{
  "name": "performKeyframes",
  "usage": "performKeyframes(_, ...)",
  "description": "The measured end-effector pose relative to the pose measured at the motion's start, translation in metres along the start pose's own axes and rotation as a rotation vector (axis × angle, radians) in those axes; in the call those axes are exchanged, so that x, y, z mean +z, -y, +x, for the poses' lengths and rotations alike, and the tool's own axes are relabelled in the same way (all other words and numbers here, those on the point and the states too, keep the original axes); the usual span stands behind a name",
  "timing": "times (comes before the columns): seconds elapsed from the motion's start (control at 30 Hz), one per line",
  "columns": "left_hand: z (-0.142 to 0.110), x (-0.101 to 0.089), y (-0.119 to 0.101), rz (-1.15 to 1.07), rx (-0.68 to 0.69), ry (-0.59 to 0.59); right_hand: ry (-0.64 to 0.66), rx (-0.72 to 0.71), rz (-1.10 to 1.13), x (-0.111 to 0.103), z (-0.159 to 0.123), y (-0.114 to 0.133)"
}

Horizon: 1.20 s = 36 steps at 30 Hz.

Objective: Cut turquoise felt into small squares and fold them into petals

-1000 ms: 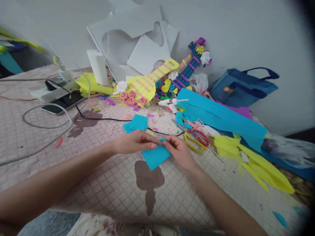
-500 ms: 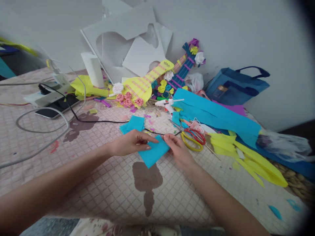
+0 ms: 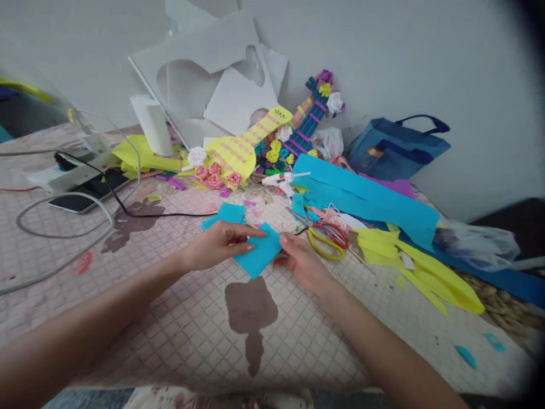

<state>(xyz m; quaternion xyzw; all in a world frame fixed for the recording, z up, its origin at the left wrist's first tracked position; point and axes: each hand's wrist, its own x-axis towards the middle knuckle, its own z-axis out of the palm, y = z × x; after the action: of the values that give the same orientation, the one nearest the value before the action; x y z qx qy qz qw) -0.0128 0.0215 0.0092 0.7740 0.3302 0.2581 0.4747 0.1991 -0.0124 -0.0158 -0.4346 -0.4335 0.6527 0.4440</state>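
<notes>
Between my hands is a small blue square of crepe paper (image 3: 258, 254), tilted above the quilted table cover. My left hand (image 3: 217, 243) grips its left side, index finger laid across the top face and thumb at the near edge. At the right corner, my right hand (image 3: 300, 258) pinches the paper between thumb and fingers. More blue paper squares (image 3: 230, 213) lie just behind my left hand. Close to my right hand are scissors (image 3: 327, 238) with red and yellow handles. A white glue gun (image 3: 279, 180) rests farther back.
A yellow paper guitar (image 3: 236, 156) with pink flowers and a blue one (image 3: 304, 133) lean at the back. Blue crepe paper (image 3: 366, 196) and yellow strips (image 3: 419, 267) cover the right side. A power strip (image 3: 63, 173), phone (image 3: 87, 193) and looping grey cable (image 3: 63, 278) occupy the left.
The view has shifted slightly, so most things sit a little farther left. Both hands still hold the blue paper, which is turned slightly and appears a bit higher.
</notes>
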Motion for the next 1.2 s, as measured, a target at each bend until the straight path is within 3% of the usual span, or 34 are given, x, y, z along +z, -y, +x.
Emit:
performKeyframes(0.2,0.000,0.001,-0.004,0.003,0.028,-0.026,-0.054,-0.042,-0.080,0.001,0.000,-0.003)
performKeyframes(0.4,0.000,0.003,-0.003,-0.035,0.012,-0.053,0.072,0.044,0.015,0.008,-0.003,-0.007)
performKeyframes(0.53,-0.001,0.002,0.000,0.010,0.010,-0.085,-0.001,0.032,-0.062,0.010,-0.004,-0.010)
performKeyframes(0.73,-0.001,0.000,0.002,-0.020,0.026,-0.112,0.154,0.126,-0.011,0.013,-0.007,-0.014)
performKeyframes(0.87,-0.001,0.000,0.001,-0.029,0.024,-0.136,0.123,0.113,-0.025,0.017,-0.008,-0.017)
performKeyframes(1.0,0.000,0.000,-0.002,-0.062,0.024,-0.160,0.198,0.137,-0.040,0.020,-0.009,-0.016)
performKeyframes(1.2,0.000,0.000,-0.004,-0.077,0.014,-0.201,0.204,0.132,-0.072,0.021,-0.010,-0.018)
